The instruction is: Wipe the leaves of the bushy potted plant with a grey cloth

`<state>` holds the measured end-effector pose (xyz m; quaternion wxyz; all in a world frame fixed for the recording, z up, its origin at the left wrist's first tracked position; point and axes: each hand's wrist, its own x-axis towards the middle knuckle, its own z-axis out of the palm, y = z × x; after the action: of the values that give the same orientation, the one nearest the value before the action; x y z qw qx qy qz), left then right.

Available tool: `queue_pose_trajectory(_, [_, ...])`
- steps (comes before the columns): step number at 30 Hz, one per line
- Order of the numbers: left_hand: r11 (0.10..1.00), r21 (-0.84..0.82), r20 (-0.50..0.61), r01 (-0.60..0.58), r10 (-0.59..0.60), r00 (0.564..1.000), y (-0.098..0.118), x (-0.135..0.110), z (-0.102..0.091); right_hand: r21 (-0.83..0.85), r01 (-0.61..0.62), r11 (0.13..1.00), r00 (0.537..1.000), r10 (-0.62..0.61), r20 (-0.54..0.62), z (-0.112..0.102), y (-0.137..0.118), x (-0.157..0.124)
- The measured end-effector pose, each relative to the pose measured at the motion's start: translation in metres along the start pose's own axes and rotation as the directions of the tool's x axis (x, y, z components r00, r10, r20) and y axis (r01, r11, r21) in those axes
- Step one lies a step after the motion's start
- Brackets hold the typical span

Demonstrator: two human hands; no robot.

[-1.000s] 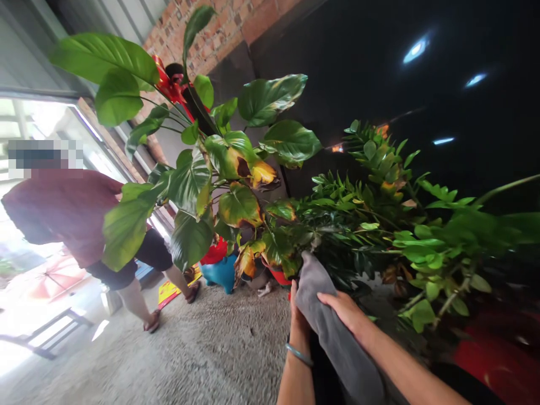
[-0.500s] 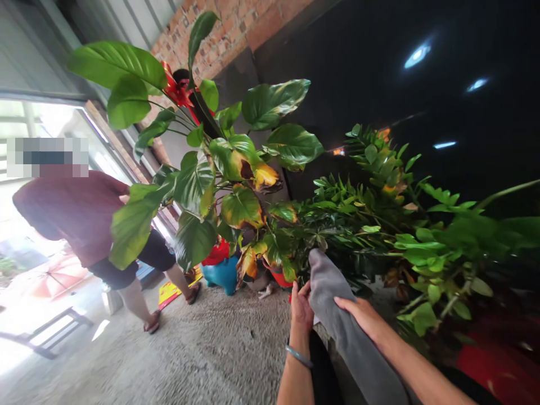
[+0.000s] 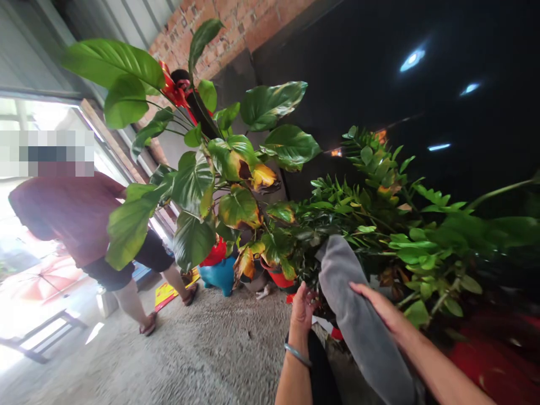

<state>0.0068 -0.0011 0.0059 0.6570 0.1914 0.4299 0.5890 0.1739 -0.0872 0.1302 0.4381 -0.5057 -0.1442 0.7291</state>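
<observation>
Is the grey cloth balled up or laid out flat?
Laid out: the grey cloth runs as a long smooth strip under the flat right hand.

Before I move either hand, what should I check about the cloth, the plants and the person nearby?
1. Right hand lies flat on the grey cloth: ok.
2. Cloth's upper end reaches the small-leaved plant: ok.
3. Left hand has a leaf held in its fingers: cannot tell.
4. Large-leaved plant free of yellowed leaves: not ok.
5. Other person stands apart from both hands: ok.
</observation>
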Motion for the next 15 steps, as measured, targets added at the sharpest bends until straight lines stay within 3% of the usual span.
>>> queue_pose_trajectory(2, [0.999,-0.04,-0.032,-0.021,0.02,0.999,0.0,0.0,0.0,0.03,-0.182,0.983,0.983,0.183,-0.032,-0.009,0.018,0.001])
queue_pose_trajectory(4, [0.997,-0.061,-0.066,-0.049,0.045,0.997,-0.001,0.0,0.002,0.071,-0.163,0.984,0.983,0.168,-0.076,-0.013,0.028,-0.004])
queue_pose_trajectory(6, [0.998,-0.049,-0.08,-0.047,0.043,0.996,-0.002,-0.001,0.005,0.126,0.046,0.991,0.984,-0.023,-0.177,-0.012,0.021,-0.01])
queue_pose_trajectory(8, [0.998,-0.041,-0.116,-0.038,0.033,0.993,-0.002,-0.001,0.007,0.162,0.307,0.938,0.927,-0.256,-0.275,-0.007,-0.001,-0.013])
queue_pose_trajectory(10, [0.998,-0.063,-0.179,-0.031,0.019,0.984,-0.001,-0.002,0.009,0.187,0.455,0.87,0.87,-0.39,-0.302,-0.001,-0.025,-0.011])
queue_pose_trajectory(12, [0.995,-0.098,-0.214,-0.032,0.01,0.977,0.001,-0.003,0.011,0.247,0.422,0.873,0.898,-0.363,-0.25,0.003,-0.036,-0.004])
queue_pose_trajectory(15, [0.993,-0.112,-0.25,-0.031,0.002,0.968,0.003,-0.004,0.01,0.293,0.129,0.947,0.984,-0.086,-0.155,0.001,-0.015,0.008])
